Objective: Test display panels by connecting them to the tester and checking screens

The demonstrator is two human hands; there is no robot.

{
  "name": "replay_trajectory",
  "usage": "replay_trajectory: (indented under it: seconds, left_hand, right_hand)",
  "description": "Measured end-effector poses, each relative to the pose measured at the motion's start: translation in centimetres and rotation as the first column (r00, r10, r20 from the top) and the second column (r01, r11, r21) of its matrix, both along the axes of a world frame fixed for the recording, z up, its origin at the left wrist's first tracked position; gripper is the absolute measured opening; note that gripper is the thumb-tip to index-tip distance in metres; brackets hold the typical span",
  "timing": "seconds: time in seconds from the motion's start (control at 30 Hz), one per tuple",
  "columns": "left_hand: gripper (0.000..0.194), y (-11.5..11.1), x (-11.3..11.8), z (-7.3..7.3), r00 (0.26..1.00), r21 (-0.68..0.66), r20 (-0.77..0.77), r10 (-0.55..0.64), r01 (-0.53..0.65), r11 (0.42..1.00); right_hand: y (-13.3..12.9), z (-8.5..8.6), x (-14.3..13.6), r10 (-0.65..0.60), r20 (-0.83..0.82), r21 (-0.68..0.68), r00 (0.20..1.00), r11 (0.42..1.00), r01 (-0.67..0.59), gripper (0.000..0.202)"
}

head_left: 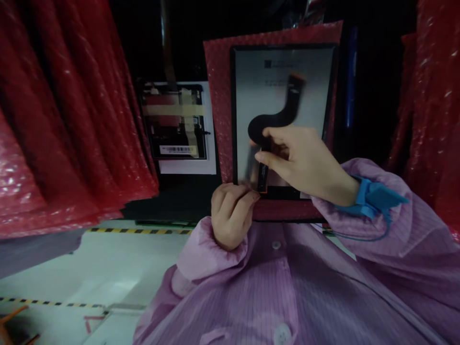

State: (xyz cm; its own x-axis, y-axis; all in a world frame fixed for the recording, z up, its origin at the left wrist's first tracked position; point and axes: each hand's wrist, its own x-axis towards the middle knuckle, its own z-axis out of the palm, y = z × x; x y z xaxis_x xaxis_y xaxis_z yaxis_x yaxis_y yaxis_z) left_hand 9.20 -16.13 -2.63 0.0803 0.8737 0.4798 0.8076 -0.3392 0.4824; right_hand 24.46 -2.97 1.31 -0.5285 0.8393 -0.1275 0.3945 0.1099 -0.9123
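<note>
A flat display panel (309,105) with a pale back and dark border lies on a red bubble-wrap sheet (220,105). Across it curves a black flex cable (278,120), its lower strip reaching the panel's near edge. My right hand (302,160), a blue band at its wrist, pinches the cable between thumb and fingers around its lower bend. My left hand (233,213) rests with curled fingers at the panel's lower left edge, beside the strip's end; whether it grips anything there is hidden.
An opened device with tape strips and a barcode label (178,150) lies on a white sheet (212,165) to the left. Red bubble-wrap stacks stand at the far left (72,120) and right (436,110). A blue stick-like object (350,79) lies right of the panel.
</note>
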Motion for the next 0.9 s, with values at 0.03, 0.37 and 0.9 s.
replay_trajectory:
  seconds: [0.03,0.37,0.9]
  left_hand:
    - [0.02,-0.1,0.0,-0.1,1.0,0.021,-0.01,-0.013,0.013,1.0]
    - [0.022,-0.3,-0.2,-0.6,1.0,0.166,-0.009,-0.018,0.019,0.986]
    - [0.016,-0.1,-0.6,0.7,0.97,-0.121,0.201,0.136,-0.114,0.986]
  right_hand:
    - [-0.1,0.0,0.1,-0.042,-0.036,-0.03,0.998,0.999,0.041,0.008]
    - [-0.3,0.4,0.6,-0.044,-0.127,-0.213,0.991,0.977,0.016,0.023]
    - [-0.9,1.5,0.4,0.1,-0.074,-0.167,0.992,0.98,-0.112,0.023]
